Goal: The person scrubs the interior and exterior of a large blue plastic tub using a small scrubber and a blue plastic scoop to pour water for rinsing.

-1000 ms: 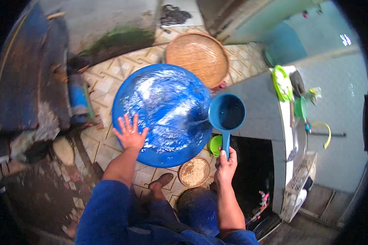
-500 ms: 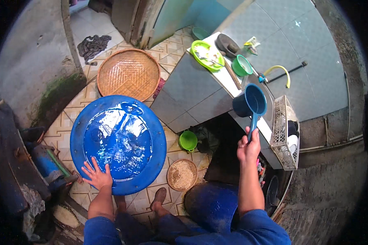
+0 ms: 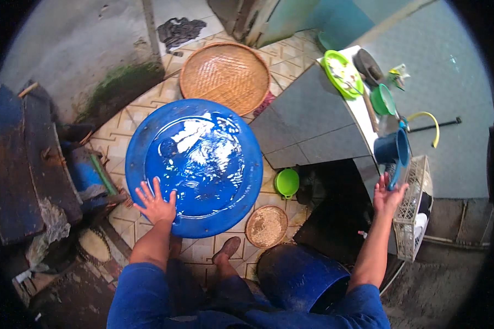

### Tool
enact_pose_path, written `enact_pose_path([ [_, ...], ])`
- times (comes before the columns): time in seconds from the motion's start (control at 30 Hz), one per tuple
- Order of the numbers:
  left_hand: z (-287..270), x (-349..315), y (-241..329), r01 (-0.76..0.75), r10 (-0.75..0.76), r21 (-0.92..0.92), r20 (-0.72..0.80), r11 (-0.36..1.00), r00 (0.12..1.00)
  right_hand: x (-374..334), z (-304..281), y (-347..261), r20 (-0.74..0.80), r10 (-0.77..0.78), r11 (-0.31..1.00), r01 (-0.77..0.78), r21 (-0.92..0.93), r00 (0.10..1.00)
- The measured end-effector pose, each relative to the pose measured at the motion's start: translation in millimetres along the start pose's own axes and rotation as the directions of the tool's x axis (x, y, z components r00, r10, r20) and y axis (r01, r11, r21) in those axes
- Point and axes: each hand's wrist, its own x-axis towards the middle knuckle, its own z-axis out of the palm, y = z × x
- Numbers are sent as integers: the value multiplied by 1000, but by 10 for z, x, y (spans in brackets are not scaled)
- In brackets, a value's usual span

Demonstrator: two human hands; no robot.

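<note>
My left hand (image 3: 157, 204) lies with fingers spread on the near-left rim of a large round blue tub lid or basin (image 3: 134, 159), in which shallow water glints. At the right, my right hand (image 3: 388, 198) is palm up, thumb and fingers apart. A blue water dipper (image 3: 388, 149) is tilted beside the sink edge just beyond it. The end of the dipper's handle reaches the fingertips, and no closed grip shows around it.
A woven bamboo tray (image 3: 225, 77) stands behind the tub. On the counter are a lime-green dish (image 3: 330, 68) and a green bowl (image 3: 383, 100). A white plastic basket (image 3: 411, 208), lime bowl (image 3: 286, 182), small grain tray (image 3: 266, 226) and blue barrel (image 3: 296, 274) are near me.
My right hand and the dipper have moved toward the counter's sink; the fingers have loosened from the handle. My left hand stays on the rim. The view has shifted left.
</note>
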Motion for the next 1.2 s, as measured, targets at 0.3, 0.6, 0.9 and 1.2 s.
enact_pose_path([
  [0.3, 83, 8, -123, -11, 10, -22, -48, 1000, 999, -995, -141, 2051, -13, 147, 913, -141, -384, 989],
  [0.6, 135, 11, -133, -16, 13, -48, -53, 999, 998, -2334, 991, 3938, 106, 232, 331, 24, -943, 967],
  [0.9, 290, 57, -282, -39, -96, -437, -283, 899, 954, -2343, 899, 4114, 175, -21, 257, 175, -951, 984],
  [1.2, 339, 43, -339, 178, -338, -652, -127, 737, 933, -2333, 605, 4101, 294, -19, 367, 280, -887, 956],
])
